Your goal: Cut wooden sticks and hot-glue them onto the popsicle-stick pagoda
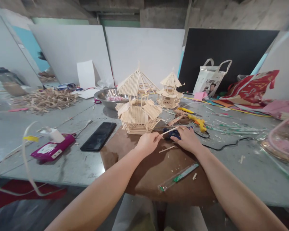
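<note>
My left hand [148, 143] is closed, pinching one end of a thin wooden stick [170, 131]. The stick's other end reaches the fingers of my right hand [188, 139]. That hand is curled over a dark blue tool [168, 133], mostly hidden, so its exact kind is unclear. Just beyond my left hand stands a pavilion model [139, 114] built from wooden sticks, with a pointed, partly open upper roof. Another short stick [166, 149] lies on the brown board [144, 173] between my forearms.
A yellow glue gun [197, 123] and a smaller stick pavilion [170, 93] lie beyond my right hand. To the left are a black phone [98, 136], a purple power strip [53, 148], a metal bowl [104, 98] and a stick pile [47, 99]. A plastic sleeve [178, 177] lies near me.
</note>
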`<action>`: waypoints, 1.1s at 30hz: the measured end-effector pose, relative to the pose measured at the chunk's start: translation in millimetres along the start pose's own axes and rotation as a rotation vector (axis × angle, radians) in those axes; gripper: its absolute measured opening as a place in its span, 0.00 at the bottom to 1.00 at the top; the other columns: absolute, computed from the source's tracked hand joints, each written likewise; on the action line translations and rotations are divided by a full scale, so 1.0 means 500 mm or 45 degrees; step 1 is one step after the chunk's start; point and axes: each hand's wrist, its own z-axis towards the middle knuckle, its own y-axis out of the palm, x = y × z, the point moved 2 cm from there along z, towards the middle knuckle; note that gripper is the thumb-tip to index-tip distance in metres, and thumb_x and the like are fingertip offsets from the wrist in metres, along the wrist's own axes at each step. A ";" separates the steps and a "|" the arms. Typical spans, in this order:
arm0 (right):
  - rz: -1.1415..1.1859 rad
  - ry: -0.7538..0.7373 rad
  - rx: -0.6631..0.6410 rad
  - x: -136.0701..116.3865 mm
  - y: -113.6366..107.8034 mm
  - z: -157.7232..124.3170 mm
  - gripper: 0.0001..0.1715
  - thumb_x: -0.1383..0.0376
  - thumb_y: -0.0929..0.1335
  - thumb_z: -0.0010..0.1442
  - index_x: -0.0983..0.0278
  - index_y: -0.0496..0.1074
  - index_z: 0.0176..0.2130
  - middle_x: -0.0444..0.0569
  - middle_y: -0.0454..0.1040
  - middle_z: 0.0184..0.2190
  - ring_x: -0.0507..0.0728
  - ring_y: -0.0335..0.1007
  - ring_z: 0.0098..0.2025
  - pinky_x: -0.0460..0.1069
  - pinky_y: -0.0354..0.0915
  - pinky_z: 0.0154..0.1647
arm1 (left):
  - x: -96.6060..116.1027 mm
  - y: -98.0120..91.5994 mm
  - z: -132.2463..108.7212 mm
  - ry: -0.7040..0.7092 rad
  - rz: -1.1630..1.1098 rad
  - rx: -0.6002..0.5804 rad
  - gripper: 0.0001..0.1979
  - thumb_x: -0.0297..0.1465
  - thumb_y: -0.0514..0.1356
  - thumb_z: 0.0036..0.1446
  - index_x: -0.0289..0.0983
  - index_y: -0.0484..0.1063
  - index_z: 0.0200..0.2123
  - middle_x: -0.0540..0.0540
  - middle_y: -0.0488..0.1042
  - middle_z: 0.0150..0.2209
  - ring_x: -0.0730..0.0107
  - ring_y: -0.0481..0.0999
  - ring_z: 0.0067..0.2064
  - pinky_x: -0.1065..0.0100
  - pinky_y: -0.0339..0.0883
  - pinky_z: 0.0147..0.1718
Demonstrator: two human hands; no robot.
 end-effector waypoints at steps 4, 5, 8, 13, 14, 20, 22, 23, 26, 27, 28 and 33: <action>0.095 -0.009 0.415 -0.012 -0.034 -0.009 0.26 0.58 0.59 0.55 0.70 0.59 0.50 0.59 0.63 0.48 0.61 0.55 0.51 0.55 0.50 0.49 | 0.007 -0.001 -0.001 -0.051 0.153 -0.042 0.21 0.41 0.41 0.55 0.38 0.70 0.29 0.45 0.71 0.25 0.68 0.69 0.27 0.71 0.54 0.25; 0.102 -0.051 0.482 -0.021 -0.041 -0.012 0.25 0.59 0.58 0.55 0.69 0.59 0.50 0.58 0.63 0.48 0.60 0.54 0.51 0.54 0.49 0.49 | 0.009 0.000 -0.001 -0.057 0.185 -0.045 0.21 0.41 0.41 0.55 0.38 0.70 0.29 0.45 0.72 0.26 0.67 0.70 0.28 0.70 0.55 0.26; 0.054 -0.258 0.461 -0.057 -0.052 -0.017 0.20 0.61 0.58 0.56 0.65 0.63 0.47 0.53 0.66 0.46 0.58 0.55 0.50 0.55 0.43 0.52 | 0.014 0.003 -0.004 -0.031 0.269 -0.035 0.22 0.41 0.39 0.56 0.38 0.69 0.29 0.44 0.73 0.28 0.65 0.71 0.30 0.69 0.56 0.26; -0.024 -0.365 0.304 -0.090 -0.047 -0.018 0.15 0.62 0.57 0.58 0.64 0.69 0.36 0.50 0.71 0.31 0.56 0.61 0.38 0.52 0.48 0.45 | 0.022 0.008 -0.006 0.040 0.372 -0.035 0.22 0.40 0.38 0.56 0.38 0.69 0.29 0.44 0.73 0.28 0.64 0.72 0.31 0.68 0.58 0.26; -0.030 -0.363 0.286 -0.091 -0.045 -0.018 0.16 0.61 0.57 0.58 0.64 0.70 0.34 0.50 0.71 0.29 0.56 0.61 0.36 0.51 0.50 0.42 | 0.023 0.009 -0.006 0.043 0.386 -0.043 0.22 0.40 0.38 0.56 0.38 0.68 0.29 0.44 0.73 0.28 0.64 0.72 0.31 0.68 0.58 0.26; -0.068 -0.357 0.251 -0.088 -0.039 -0.021 0.17 0.62 0.57 0.59 0.65 0.69 0.29 0.49 0.69 0.26 0.54 0.61 0.31 0.48 0.49 0.34 | 0.024 0.011 -0.011 0.040 0.418 -0.063 0.21 0.39 0.39 0.57 0.38 0.69 0.31 0.44 0.73 0.30 0.64 0.72 0.33 0.67 0.60 0.29; -0.083 -0.349 0.250 -0.090 -0.040 -0.023 0.17 0.62 0.57 0.59 0.65 0.69 0.28 0.49 0.69 0.25 0.54 0.61 0.30 0.48 0.49 0.32 | 0.023 0.012 -0.012 0.048 0.422 -0.059 0.21 0.39 0.39 0.57 0.38 0.69 0.31 0.44 0.73 0.30 0.64 0.72 0.32 0.67 0.60 0.29; -0.089 -0.342 0.251 -0.092 -0.040 -0.024 0.17 0.62 0.57 0.59 0.65 0.69 0.28 0.49 0.69 0.24 0.54 0.61 0.30 0.48 0.49 0.32 | 0.023 0.012 -0.013 0.049 0.427 -0.056 0.21 0.39 0.39 0.56 0.38 0.69 0.31 0.44 0.73 0.30 0.64 0.72 0.32 0.67 0.60 0.28; -0.092 -0.308 0.233 -0.095 -0.041 -0.027 0.16 0.63 0.57 0.58 0.65 0.69 0.26 0.49 0.69 0.24 0.54 0.61 0.29 0.48 0.49 0.31 | 0.023 0.013 -0.013 0.045 0.445 -0.047 0.20 0.38 0.39 0.56 0.38 0.69 0.30 0.44 0.73 0.29 0.64 0.72 0.32 0.67 0.60 0.28; -0.088 -0.298 0.222 -0.096 -0.041 -0.027 0.16 0.64 0.57 0.58 0.65 0.68 0.26 0.49 0.69 0.24 0.54 0.61 0.29 0.47 0.49 0.32 | 0.023 0.012 -0.013 0.045 0.447 -0.047 0.20 0.38 0.39 0.56 0.38 0.69 0.30 0.44 0.73 0.29 0.64 0.72 0.32 0.67 0.60 0.28; -0.084 -0.287 0.209 -0.097 -0.040 -0.028 0.16 0.64 0.58 0.58 0.65 0.68 0.26 0.49 0.70 0.24 0.54 0.62 0.30 0.47 0.49 0.32 | 0.023 0.012 -0.013 0.047 0.447 -0.050 0.21 0.38 0.39 0.56 0.38 0.69 0.30 0.44 0.73 0.29 0.64 0.72 0.32 0.67 0.60 0.28; -0.100 -0.226 0.166 -0.101 -0.041 -0.028 0.16 0.64 0.57 0.58 0.65 0.68 0.26 0.50 0.70 0.25 0.55 0.63 0.30 0.48 0.50 0.32 | 0.028 0.008 -0.015 0.030 0.437 -0.070 0.21 0.38 0.40 0.56 0.38 0.70 0.31 0.44 0.73 0.29 0.64 0.72 0.32 0.67 0.60 0.28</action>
